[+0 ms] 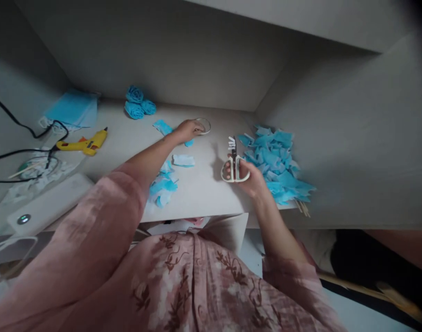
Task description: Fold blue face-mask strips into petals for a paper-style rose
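Note:
My left hand (189,131) reaches to the middle of the table, its fingers closed on the near edge of a thin pale ring (207,123). Beside that hand lie a flat blue strip (162,127) and a small blue scrap (189,143). My right hand (253,180) grips a pair of scissors (235,169) by the pale handles, fingers through the loops. The dark blades look shut and point away from me. Several small white strips (231,143) show by the blades; whether they touch them I cannot tell. A folded white and blue piece (184,160) lies between my arms.
Blue fabric pieces (275,157) are heaped at the right, with thin sticks (303,208) under them. Blue scraps (163,186) lie near my left forearm. Rolled blue flowers (135,109), face masks (73,108), a yellow glue gun (88,144) and a white power bank (52,203) occupy the left.

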`<state>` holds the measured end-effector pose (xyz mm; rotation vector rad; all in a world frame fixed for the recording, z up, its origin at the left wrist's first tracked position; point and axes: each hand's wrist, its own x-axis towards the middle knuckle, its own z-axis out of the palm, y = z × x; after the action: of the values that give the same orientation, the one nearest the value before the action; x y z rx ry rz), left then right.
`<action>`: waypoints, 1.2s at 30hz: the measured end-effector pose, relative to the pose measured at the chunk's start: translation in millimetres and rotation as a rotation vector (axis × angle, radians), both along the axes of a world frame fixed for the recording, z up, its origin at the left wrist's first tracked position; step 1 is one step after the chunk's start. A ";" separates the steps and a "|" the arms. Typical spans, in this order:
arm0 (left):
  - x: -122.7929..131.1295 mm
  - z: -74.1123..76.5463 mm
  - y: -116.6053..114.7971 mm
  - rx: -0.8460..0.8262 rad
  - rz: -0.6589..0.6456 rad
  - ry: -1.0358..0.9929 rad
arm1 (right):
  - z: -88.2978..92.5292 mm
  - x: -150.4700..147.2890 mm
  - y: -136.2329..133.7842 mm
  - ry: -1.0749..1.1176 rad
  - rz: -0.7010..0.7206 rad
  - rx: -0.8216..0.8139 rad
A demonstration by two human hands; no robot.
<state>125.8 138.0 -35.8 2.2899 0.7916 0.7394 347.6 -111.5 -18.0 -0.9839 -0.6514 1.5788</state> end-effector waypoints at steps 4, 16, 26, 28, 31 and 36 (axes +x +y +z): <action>-13.8 19.2 4.6 -0.086 0.103 0.000 | -3.4 -1.6 -0.7 -0.228 0.016 0.027; -123.9 89.5 -110.8 -0.347 0.051 -0.068 | -18.7 -5.4 47.1 -0.893 -0.009 0.103; -188.0 48.9 -143.8 -0.462 0.215 -0.299 | -8.6 -5.7 40.0 -1.746 -0.047 0.375; -191.1 39.9 -140.9 -0.463 0.267 -0.402 | -2.7 -14.0 37.1 -1.732 -0.082 0.422; -192.4 22.7 -137.2 -0.444 0.352 -0.515 | 2.4 -34.0 31.5 -1.686 -0.089 0.479; -190.3 0.6 -133.6 -0.444 0.413 -0.532 | 2.6 -71.9 25.4 -1.608 0.037 0.558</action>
<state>-64.5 4.4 -35.2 1.4529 1.0483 1.1575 275.7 -86.2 -15.4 -1.6462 -2.0189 0.2311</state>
